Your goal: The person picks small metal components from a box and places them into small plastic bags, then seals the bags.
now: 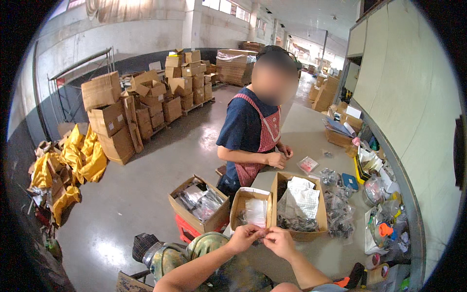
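Observation:
My left hand (245,238) and my right hand (280,242) meet fingertip to fingertip at the table's near edge. Both pinch at something small between them, too tiny and covered to name. Just beyond them stands a small cardboard box (235,210) with flat clear plastic bags (255,211) inside. To its right, a larger carton (322,221) holds dark small pieces, clear plastic and a white patterned sheet (302,194). On the left, another carton (214,225) full of filled plastic bags (199,199) rests on a red support (186,228).
Across the table (296,119), a co-worker in a checked apron (270,129) has both hands over the tabletop. Bagged dark parts (339,209) lie right of the cartons. Tape rolls (377,275) and clutter line the right edge. Stacked cardboard boxes (114,121) stand on the floor.

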A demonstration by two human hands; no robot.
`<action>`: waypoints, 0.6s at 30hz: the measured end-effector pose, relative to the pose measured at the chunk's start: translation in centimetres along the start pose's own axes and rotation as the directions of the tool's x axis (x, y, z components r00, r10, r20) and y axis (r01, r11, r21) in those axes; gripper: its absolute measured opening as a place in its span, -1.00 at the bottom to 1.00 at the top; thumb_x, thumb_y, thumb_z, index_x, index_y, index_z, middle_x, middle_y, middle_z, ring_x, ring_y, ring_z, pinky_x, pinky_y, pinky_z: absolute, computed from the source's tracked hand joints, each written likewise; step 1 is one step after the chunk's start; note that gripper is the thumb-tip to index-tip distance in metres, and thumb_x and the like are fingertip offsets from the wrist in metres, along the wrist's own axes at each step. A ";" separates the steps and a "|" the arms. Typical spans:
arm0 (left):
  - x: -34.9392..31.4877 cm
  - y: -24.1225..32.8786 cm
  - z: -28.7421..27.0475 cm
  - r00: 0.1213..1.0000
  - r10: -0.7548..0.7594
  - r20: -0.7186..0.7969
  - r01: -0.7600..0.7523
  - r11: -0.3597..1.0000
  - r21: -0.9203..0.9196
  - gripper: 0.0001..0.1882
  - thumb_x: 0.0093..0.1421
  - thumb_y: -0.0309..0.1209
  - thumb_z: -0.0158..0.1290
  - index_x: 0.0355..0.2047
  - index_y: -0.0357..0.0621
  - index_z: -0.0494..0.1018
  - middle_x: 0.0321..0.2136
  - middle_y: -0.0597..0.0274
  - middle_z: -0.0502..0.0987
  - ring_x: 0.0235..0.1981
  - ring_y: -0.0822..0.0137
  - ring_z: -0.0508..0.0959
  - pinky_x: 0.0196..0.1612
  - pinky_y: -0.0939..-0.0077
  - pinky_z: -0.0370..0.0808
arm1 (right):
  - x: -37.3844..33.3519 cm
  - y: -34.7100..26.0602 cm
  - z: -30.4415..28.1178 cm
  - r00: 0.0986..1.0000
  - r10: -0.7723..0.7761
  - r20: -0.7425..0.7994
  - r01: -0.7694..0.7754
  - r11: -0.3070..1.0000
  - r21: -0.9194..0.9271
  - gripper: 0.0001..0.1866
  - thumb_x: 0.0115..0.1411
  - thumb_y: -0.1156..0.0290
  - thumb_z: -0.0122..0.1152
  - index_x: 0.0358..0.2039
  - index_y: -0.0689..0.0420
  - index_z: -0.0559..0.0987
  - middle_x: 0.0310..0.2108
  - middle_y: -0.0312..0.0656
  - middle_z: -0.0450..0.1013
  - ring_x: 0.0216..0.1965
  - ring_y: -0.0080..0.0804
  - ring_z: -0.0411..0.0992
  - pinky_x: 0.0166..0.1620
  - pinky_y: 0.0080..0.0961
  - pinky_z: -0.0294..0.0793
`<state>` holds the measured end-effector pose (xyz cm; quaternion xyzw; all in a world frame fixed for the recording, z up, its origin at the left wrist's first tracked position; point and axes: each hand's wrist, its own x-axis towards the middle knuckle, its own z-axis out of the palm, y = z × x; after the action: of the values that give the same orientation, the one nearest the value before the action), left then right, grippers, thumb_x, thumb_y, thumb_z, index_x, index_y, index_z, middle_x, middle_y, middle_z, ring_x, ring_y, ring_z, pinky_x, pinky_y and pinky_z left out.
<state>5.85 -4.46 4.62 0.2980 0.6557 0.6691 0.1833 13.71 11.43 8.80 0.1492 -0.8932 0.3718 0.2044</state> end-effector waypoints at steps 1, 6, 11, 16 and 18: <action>-0.1 0.4 0.0 1.000 -0.011 0.005 0.011 0.999 0.039 -0.77 0.21 -0.37 0.05 -0.28 -0.33 0.52 -0.45 0.17 0.56 -0.41 0.51 0.51 -0.34 0.54 0.47 | -0.2 0.4 0.2 0.999 0.002 0.045 -0.001 1.000 -0.028 -0.82 -0.07 0.44 0.31 -0.62 0.28 0.51 -0.54 -0.09 0.44 -0.50 -0.22 0.44 -0.40 -0.41 0.41; -0.7 1.7 0.5 0.999 0.037 -0.001 -0.037 0.982 0.187 -0.78 0.20 -0.38 0.04 -0.31 -0.34 0.51 -0.48 0.04 0.57 -0.46 0.37 0.56 -0.37 0.46 0.47 | -1.0 -0.1 0.2 1.000 0.020 0.020 -0.018 0.998 -0.067 -0.79 -0.07 0.45 0.28 -0.69 0.24 0.46 -0.57 -0.05 0.42 -0.50 -0.18 0.44 -0.42 -0.34 0.40; -0.6 3.1 0.9 0.983 0.183 0.014 -0.180 0.945 0.272 -0.81 0.17 -0.41 0.05 -0.29 -0.31 0.50 -0.43 -0.06 0.55 -0.42 0.19 0.57 -0.34 0.40 0.46 | -0.6 -1.1 -1.0 0.961 0.276 -0.020 -0.259 0.922 0.290 -0.79 0.01 0.50 0.25 -0.37 0.26 0.42 -0.50 -0.14 0.46 -0.51 -0.51 0.43 -0.43 -0.53 0.41; -0.8 5.3 -0.4 0.992 0.122 -0.009 -0.113 0.943 0.313 -0.85 0.16 -0.46 0.04 -0.31 -0.29 0.50 -0.42 -0.04 0.52 -0.40 0.07 0.55 -0.34 0.36 0.45 | 0.7 -2.1 -0.5 0.947 0.317 0.059 -0.322 0.920 0.222 -0.87 0.03 0.51 0.20 -0.45 0.26 0.44 -0.52 -0.14 0.44 -0.51 -0.45 0.39 -0.46 -0.51 0.37; -1.0 4.3 -1.1 0.991 0.133 0.002 -0.127 0.946 0.299 -0.85 0.17 -0.45 0.04 -0.31 -0.30 0.50 -0.45 0.01 0.51 -0.44 0.17 0.53 -0.36 0.40 0.44 | 1.1 -2.2 -0.1 0.972 0.230 0.054 -0.236 0.956 0.176 -0.88 0.02 0.52 0.20 -0.46 0.25 0.44 -0.55 -0.14 0.40 -0.53 -0.40 0.37 -0.48 -0.49 0.34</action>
<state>6.55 -6.27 8.77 0.3587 0.7297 0.5758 0.0858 13.68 9.89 10.75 0.0671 -0.8702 0.4705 0.1298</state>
